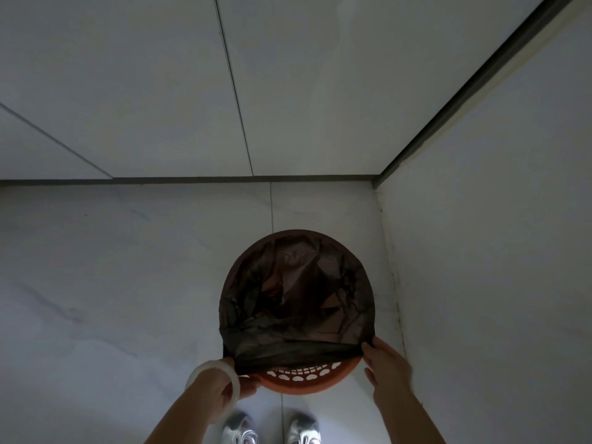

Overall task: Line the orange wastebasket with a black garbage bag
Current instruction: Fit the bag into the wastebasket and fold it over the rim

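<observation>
The orange wastebasket [298,384] stands on the floor in front of my feet, its perforated near wall showing. A thin black garbage bag [298,299] hangs inside it and is folded over the far and side rim. Its near edge is stretched in a band across the opening, short of the near rim. My left hand [224,390], with a pale bangle on the wrist, pinches the bag's edge at the basket's near left. My right hand [386,363] grips the bag's edge at the near right rim.
The basket sits in a corner: a white wall [496,251] rises close on its right and another wall [128,91] lies beyond a dark baseboard. The pale marble-look floor [112,283] stretches to the left. My two silver shoes [272,431] are just below the basket.
</observation>
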A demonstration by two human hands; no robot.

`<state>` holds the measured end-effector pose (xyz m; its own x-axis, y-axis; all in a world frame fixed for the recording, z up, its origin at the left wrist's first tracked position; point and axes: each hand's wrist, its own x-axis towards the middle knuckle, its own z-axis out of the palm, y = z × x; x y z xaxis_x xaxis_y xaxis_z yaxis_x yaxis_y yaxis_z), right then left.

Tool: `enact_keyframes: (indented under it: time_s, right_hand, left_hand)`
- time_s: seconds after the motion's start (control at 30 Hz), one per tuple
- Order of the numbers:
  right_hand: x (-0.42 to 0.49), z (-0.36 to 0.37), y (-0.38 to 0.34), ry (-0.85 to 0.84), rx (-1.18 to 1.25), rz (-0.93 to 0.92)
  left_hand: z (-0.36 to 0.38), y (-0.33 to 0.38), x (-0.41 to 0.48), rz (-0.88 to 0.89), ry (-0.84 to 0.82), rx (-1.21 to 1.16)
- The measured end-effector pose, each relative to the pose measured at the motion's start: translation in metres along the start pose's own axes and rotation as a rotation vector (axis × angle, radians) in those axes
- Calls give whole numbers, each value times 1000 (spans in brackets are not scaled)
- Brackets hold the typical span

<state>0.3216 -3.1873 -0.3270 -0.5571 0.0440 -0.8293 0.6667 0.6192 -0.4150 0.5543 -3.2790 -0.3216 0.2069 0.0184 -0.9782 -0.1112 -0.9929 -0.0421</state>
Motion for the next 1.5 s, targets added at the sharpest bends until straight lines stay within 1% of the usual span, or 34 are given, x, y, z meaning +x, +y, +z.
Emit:
enact_keyframes:
  time_s: [0.1,0.2,0.27,0.37,0.47,0.57,0.63,0.7,0.73,0.8,0.83,0.87,0.9,0.97,1.07,1.13,1.17,1.23,1.27,1.3,1.37,1.4,1.43,1.47,1.5]
  right_hand:
    - [-5,-1,-1,-16,87,32]
    - [-8,3,4,-44,221,47]
    - [-8,7,6,-79,278,41]
    - [-5,15,13,-100,324,26]
    - [0,22,27,-122,256,-87]
    - [6,31,36,-104,17,-270]
    - [6,37,36,-76,-137,-391]
    - [5,39,39,-37,-247,-479]
    - [3,40,40,-1,-309,-522]
    - [-1,45,42,35,-368,-558]
    - [-1,48,42,25,-364,-533]
    - [-1,51,42,10,-360,-500]
    - [2,52,42,-10,-366,-477]
    - [8,50,43,-37,-416,-506]
    - [17,45,41,-49,-443,-544]
    - [22,45,37,-62,-443,-467]
    - [22,42,33,-91,-464,-428]
    - [23,26,21,-195,-545,-344]
    - [18,17,10,-241,-568,-291]
    - [15,7,2,-279,-588,-235]
    - [2,-10,-20,-313,-691,-215]
    - [-12,-15,-37,-300,-732,-256]
    - [-36,-17,-59,-278,-749,-317]
    - [-62,-17,-81,-282,-756,-416]
    - [-95,-16,-107,-289,-782,-529]
  left_hand:
    - [6,-3,-1,10,35,-125]
    - [13,2,3,55,72,-158]
    - [17,8,8,122,75,-193]
    - [19,12,17,237,19,-295]
    - [14,7,30,337,-81,-413]
    - [14,4,40,403,-135,-410]
    - [20,8,47,417,-114,-381]
    - [28,16,51,434,-58,-289]
    - [30,18,53,461,0,-175]
    - [28,18,57,563,141,183]
    - [27,16,60,618,212,374]
    - [27,15,62,668,284,523]
    - [26,16,65,687,340,615]
    - [29,19,65,640,360,667]
    - [31,24,64,613,322,684]
    - [26,28,59,596,300,616]
    - [21,29,52,580,254,546]
    - [7,28,38,570,186,513]
    - [-2,29,27,588,185,597]
    - [-12,27,22,566,187,694]
    - [-32,31,1,523,218,972]
    - [-41,39,-19,542,226,1084]
    - [-47,50,-46,605,227,1141]
    - [-52,62,-79,712,236,1181]
    - [-56,74,-115,831,254,1166]
